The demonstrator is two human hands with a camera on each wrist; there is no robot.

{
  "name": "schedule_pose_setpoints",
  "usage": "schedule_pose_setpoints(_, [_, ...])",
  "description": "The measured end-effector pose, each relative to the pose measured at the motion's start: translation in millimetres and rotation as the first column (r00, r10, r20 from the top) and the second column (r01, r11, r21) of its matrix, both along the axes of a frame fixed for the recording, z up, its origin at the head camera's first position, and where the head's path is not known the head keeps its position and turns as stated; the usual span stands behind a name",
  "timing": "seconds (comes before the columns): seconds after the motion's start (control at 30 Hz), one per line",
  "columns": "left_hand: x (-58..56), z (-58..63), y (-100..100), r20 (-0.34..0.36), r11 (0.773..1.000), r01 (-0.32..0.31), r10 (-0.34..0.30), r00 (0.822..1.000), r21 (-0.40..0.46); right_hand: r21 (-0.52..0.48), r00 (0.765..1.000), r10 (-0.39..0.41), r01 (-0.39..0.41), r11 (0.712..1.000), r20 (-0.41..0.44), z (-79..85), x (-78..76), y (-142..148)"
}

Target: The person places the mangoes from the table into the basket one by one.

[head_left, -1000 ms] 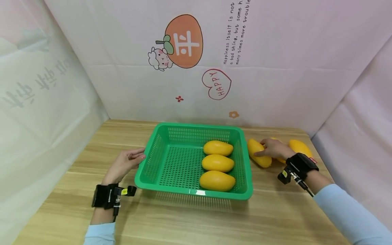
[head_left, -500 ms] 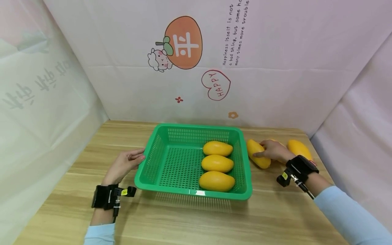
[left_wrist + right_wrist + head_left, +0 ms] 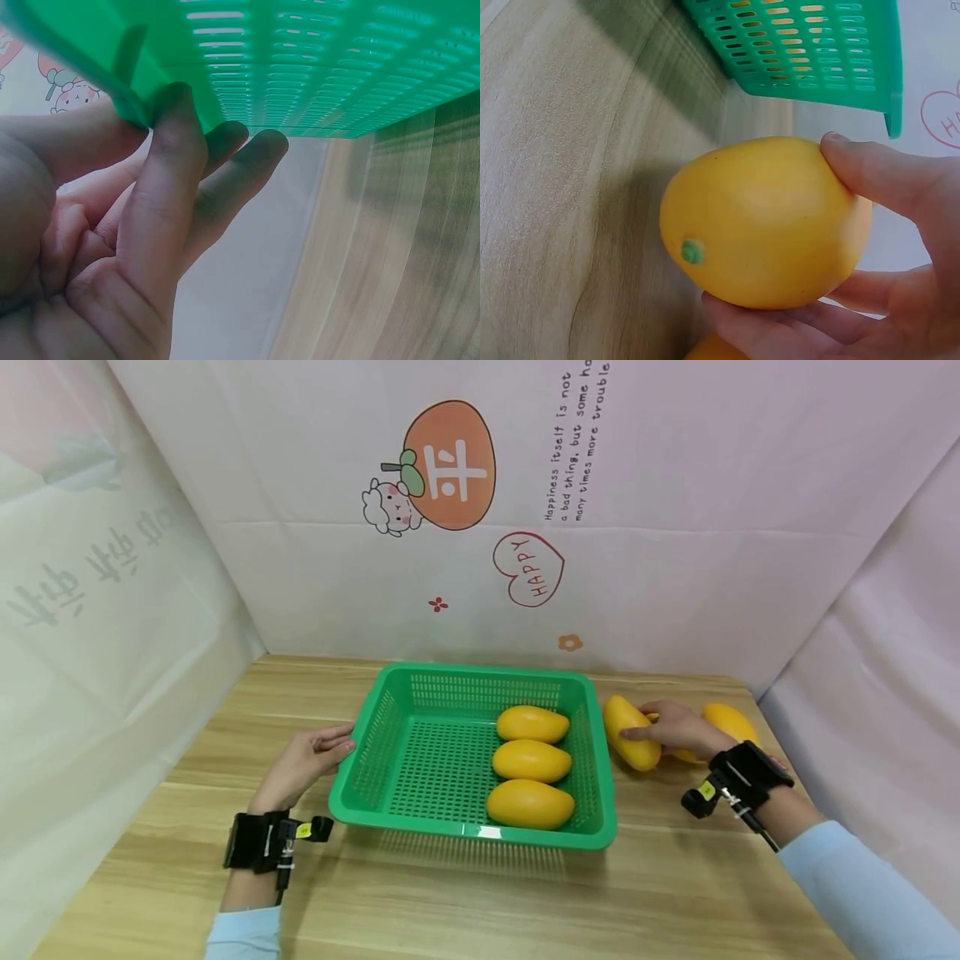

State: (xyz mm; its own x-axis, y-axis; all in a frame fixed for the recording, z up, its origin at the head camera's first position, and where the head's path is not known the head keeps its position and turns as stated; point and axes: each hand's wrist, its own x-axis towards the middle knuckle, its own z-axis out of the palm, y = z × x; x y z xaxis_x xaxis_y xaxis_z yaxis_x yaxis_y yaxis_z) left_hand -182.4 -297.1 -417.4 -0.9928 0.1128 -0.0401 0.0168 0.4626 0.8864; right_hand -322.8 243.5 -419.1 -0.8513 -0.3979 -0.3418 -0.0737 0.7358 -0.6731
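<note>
My left hand (image 3: 303, 764) pinches the left rim of a green plastic basket (image 3: 420, 822); in the left wrist view the thumb lies at the rim and the fingers go beneath it. Just past the basket's right side, my right hand (image 3: 678, 727) holds a yellow mango (image 3: 628, 735) between thumb and fingers. The right wrist view shows this mango (image 3: 757, 225) end-on, its green stem spot towards the camera, close over the table. Inside the basket, three mangoes lie in a column along the right: a far one (image 3: 533, 724), a middle one (image 3: 532, 761) and a near one (image 3: 530, 803).
Behind my right hand a mango (image 3: 729, 722) rests near the table's right edge, and another mango (image 3: 684, 755) shows partly under the hand. The wooden table (image 3: 465, 910) meets a printed white cloth backdrop (image 3: 337, 585); more cloth hangs at both sides.
The mango in my right hand has risen slightly and come a little away from the mango behind it. My left hand and the basket stay in place.
</note>
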Motion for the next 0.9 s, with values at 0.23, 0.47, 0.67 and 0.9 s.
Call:
schedule_pose_setpoints(0.23, [0.3, 0.2, 0.1, 0.01, 1.0, -0.002, 0.002, 1.0, 0.001, -0.022, 1.0, -0.007, 0.007, 1.0, 0.0, 1.2, -0.1, 4.2])
schedule_pose_setpoints(0.47, [0.5, 1.1, 1.1, 0.006, 1.0, -0.005, 0.005, 1.0, 0.0, -0.025, 0.999, -0.033, 0.033, 0.999, -0.003, 5.1, 2.9, 4.0])
schedule_pose_setpoints(0.67, [0.0, 1.8, 0.8, -0.003, 1.0, -0.001, 0.001, 1.0, 0.0, -0.05, 0.999, -0.043, 0.042, 0.998, -0.014, 9.2, 5.3, 2.2])
schedule_pose_setpoints(0.9, [-0.1, 1.8, 1.4, 0.007, 1.0, -0.006, 0.006, 1.0, -0.005, -0.073, 0.999, -0.044, 0.042, 0.996, -0.026, 13.6, 5.1, 2.4])
